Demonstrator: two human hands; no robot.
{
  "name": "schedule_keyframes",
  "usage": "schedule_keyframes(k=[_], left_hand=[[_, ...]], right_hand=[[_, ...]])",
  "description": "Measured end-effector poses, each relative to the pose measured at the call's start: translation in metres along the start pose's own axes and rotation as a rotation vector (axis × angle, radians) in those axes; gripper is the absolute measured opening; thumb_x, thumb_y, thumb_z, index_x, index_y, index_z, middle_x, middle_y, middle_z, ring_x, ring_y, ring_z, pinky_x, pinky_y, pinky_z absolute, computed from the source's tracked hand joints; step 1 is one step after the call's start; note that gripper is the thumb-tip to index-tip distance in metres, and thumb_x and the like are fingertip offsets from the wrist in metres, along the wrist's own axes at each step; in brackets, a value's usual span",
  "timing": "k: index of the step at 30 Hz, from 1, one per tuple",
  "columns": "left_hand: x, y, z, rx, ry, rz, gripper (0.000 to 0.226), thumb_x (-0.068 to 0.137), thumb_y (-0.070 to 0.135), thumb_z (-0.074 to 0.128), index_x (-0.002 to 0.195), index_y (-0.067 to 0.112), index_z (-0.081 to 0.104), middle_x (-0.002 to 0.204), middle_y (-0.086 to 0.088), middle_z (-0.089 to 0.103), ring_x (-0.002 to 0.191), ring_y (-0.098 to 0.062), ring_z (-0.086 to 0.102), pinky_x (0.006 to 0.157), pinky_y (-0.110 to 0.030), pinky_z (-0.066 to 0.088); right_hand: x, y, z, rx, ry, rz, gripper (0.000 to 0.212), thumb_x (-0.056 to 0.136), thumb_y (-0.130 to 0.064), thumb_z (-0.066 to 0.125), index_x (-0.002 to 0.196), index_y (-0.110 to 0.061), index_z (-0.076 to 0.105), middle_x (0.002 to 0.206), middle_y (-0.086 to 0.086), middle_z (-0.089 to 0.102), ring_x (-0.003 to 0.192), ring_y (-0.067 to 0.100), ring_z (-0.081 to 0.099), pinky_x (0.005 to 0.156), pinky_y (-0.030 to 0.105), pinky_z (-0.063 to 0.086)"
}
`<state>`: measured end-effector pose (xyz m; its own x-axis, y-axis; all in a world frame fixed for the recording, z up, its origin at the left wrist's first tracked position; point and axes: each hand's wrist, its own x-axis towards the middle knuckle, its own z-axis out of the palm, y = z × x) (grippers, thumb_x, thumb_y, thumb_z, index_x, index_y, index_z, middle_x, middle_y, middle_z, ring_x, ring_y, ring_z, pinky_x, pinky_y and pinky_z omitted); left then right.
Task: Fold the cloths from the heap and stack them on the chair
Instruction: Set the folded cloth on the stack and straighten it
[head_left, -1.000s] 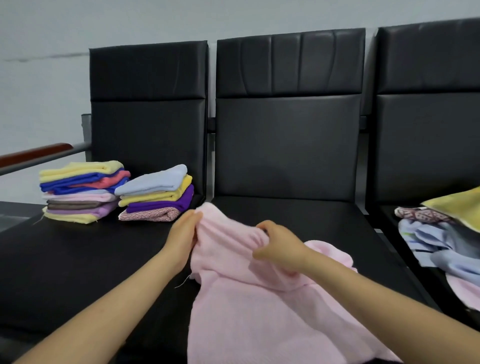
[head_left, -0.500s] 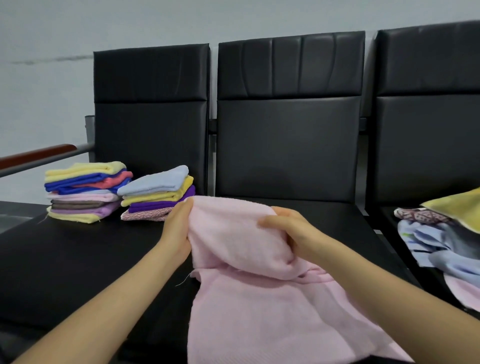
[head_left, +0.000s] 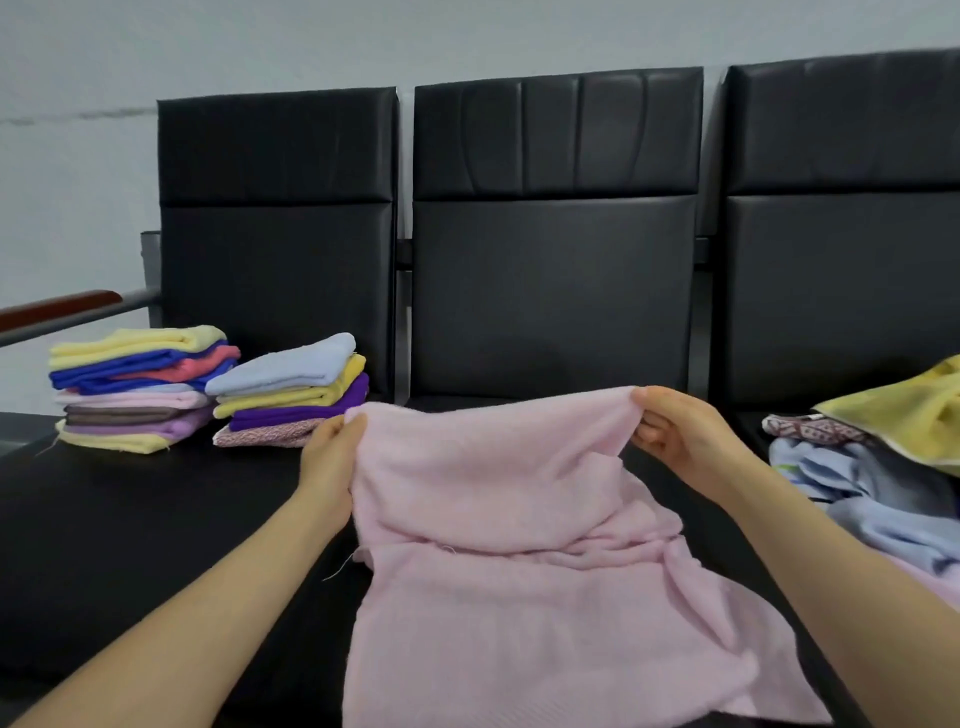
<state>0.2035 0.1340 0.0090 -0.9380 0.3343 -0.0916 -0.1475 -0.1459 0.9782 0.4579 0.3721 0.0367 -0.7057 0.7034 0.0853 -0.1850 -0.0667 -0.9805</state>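
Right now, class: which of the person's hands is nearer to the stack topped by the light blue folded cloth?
Left. The left hand grips the pink cloth just beside the light blue-topped stack. The right hand holds the cloth's other corner, farther away, toward the unfolded heap.

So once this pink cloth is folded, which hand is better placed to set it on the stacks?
Left, probably. The left hand grips the pink cloth on the side nearest the stacks, on the left seat. The right hand grips the far corner, nearer the heap.
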Motion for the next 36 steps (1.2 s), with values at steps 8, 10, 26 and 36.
schedule_keyframes(k=[8,10,26,36], left_hand=[[0.051,0.016,0.069,0.189,-0.041,0.149,0.030,0.093,0.007,0.057,0.122,0.011,0.060,0.112,-0.005,0.058,0.094,-0.020,0.052,0.075,-0.026,0.043],[0.076,0.022,0.085,0.238,-0.034,0.178,0.032,0.093,0.006,0.056,0.124,0.011,0.062,0.122,-0.008,0.059,0.104,-0.025,0.056,0.085,-0.030,0.045],[-0.039,-0.014,0.096,0.865,-0.388,0.436,0.031,0.095,0.026,0.047,0.125,0.023,0.056,0.127,0.001,0.053,0.101,-0.015,0.053,0.076,-0.023,0.039],[-0.151,-0.025,0.008,1.119,-0.907,0.459,0.029,0.088,0.042,0.060,0.075,0.017,0.067,0.067,0.008,0.065,0.059,-0.006,0.055,0.064,-0.023,0.047]], right_hand=[[0.063,0.003,0.004,0.162,0.569,0.036,0.009,0.091,-0.013,0.063,0.084,-0.008,0.064,0.073,0.004,0.068,0.073,0.017,0.069,0.075,0.026,0.054],[0.085,0.007,0.006,0.117,0.572,0.003,0.012,0.091,-0.011,0.059,0.099,-0.006,0.067,0.085,0.005,0.070,0.080,0.019,0.069,0.073,0.026,0.053],[0.011,0.017,0.045,-0.272,0.436,0.041,0.029,0.094,-0.013,0.047,0.118,-0.003,0.060,0.083,0.002,0.054,0.075,0.016,0.050,0.066,0.027,0.044],[-0.115,0.024,0.040,-1.174,-0.401,0.095,0.033,0.088,-0.036,0.064,0.062,-0.019,0.053,0.056,-0.011,0.048,0.053,0.004,0.040,0.055,0.019,0.036]])
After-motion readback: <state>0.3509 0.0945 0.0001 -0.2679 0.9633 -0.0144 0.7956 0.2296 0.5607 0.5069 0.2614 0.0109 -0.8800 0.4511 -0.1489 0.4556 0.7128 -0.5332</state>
